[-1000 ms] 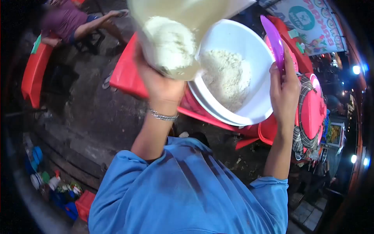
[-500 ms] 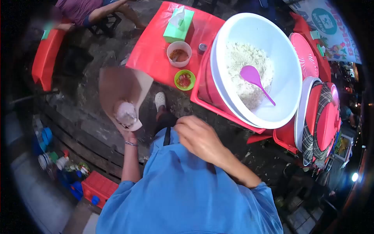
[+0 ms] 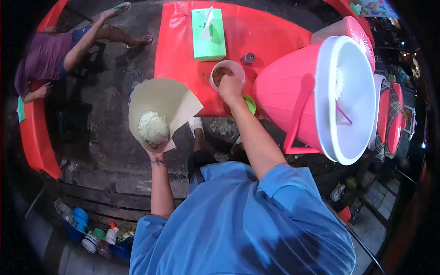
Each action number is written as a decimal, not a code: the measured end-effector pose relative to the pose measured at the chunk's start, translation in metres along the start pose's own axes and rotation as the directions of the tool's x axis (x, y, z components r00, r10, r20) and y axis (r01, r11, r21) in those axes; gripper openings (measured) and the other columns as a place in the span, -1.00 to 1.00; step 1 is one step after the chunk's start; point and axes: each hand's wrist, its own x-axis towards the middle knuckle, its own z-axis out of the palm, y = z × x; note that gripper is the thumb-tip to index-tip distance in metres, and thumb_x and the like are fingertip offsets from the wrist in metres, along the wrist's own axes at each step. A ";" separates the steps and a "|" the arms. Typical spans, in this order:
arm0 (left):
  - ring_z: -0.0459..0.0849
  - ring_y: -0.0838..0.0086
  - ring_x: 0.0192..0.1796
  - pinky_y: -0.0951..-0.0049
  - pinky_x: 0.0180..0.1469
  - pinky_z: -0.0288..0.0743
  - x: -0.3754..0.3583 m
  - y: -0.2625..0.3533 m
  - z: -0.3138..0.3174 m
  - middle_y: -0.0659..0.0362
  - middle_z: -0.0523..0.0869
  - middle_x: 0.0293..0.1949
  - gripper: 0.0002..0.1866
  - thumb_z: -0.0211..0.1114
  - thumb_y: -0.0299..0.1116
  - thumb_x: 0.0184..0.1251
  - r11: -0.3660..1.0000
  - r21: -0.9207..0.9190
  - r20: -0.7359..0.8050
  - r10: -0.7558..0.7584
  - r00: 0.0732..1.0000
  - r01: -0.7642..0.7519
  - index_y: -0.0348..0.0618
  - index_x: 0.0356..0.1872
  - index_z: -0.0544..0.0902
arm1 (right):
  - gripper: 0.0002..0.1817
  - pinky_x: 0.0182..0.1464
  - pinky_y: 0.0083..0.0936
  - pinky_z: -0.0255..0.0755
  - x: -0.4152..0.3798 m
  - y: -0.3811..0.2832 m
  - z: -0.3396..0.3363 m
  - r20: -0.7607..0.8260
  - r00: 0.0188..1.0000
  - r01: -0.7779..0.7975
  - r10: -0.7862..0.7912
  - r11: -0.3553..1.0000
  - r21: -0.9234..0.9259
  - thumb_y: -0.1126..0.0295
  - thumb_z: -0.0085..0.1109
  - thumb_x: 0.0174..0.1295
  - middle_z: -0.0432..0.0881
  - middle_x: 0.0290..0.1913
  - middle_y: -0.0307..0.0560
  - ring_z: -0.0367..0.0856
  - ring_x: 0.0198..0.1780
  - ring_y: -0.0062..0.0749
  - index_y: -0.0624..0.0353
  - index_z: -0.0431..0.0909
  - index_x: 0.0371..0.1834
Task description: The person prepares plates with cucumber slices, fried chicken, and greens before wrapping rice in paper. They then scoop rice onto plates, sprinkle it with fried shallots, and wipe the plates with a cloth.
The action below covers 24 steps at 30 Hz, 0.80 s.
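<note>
My left hand (image 3: 158, 150) supports a sheet of brown wrapping paper (image 3: 161, 94) from below, its fingers mostly hidden under it. A rounded mound of white rice (image 3: 153, 127) lies on the paper's lower part. Over at the red table, my right hand (image 3: 231, 87) reaches into a small white tub (image 3: 236, 68) of reddish-brown sauce or relish (image 3: 221, 74). Its fingers are closed at the near side of the tub, and what they hold is hidden. Partly behind my right wrist is a small green bowl (image 3: 250, 104).
A green tissue box (image 3: 209, 48) and a small jar (image 3: 249, 58) stand on the red table (image 3: 176, 46). At right, a large pink bucket with a white inner tub (image 3: 355, 137) holds rice and a purple spoon (image 3: 343, 113). Another person (image 3: 50, 56) sits at upper left.
My right hand has moved from in front of my body up to the white tub. The paper with rice has shifted slightly right, and the view has turned.
</note>
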 end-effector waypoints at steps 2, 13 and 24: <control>0.43 0.12 0.30 -0.11 0.25 0.40 0.006 -0.001 -0.004 0.10 0.45 0.31 -0.25 0.24 0.23 0.17 0.999 0.043 -0.137 0.007 0.991 -0.001 0.06 0.33 0.40 | -0.78 -0.01 -0.05 0.40 0.003 0.002 -0.006 0.215 0.976 -0.024 0.033 0.999 -0.046 0.39 0.05 0.16 0.71 -0.22 0.11 0.68 -0.14 -0.09 0.14 0.71 -0.27; 0.61 0.20 0.18 0.13 0.25 0.49 0.022 -0.086 -0.005 0.08 0.62 0.16 -0.43 0.04 0.09 0.41 0.927 0.090 -0.251 -0.333 0.909 0.364 -0.10 0.23 0.50 | -0.77 -0.29 -0.18 0.51 0.005 0.020 -0.009 0.018 0.958 0.281 -0.285 0.931 -0.234 0.39 0.05 0.06 0.71 -0.45 0.11 0.73 -0.42 -0.13 0.09 0.73 -0.56; 0.60 0.18 0.19 0.11 0.26 0.48 0.018 -0.097 -0.005 0.04 0.60 0.18 -0.41 -0.04 0.11 0.45 0.874 0.071 -0.087 -0.475 0.876 0.481 -0.14 0.26 0.46 | -0.62 -0.05 -0.11 0.50 -0.029 0.037 -0.058 0.503 0.863 0.023 -0.045 0.999 0.049 0.17 0.03 0.14 0.69 -0.22 0.21 0.66 -0.14 0.13 0.24 0.69 -0.23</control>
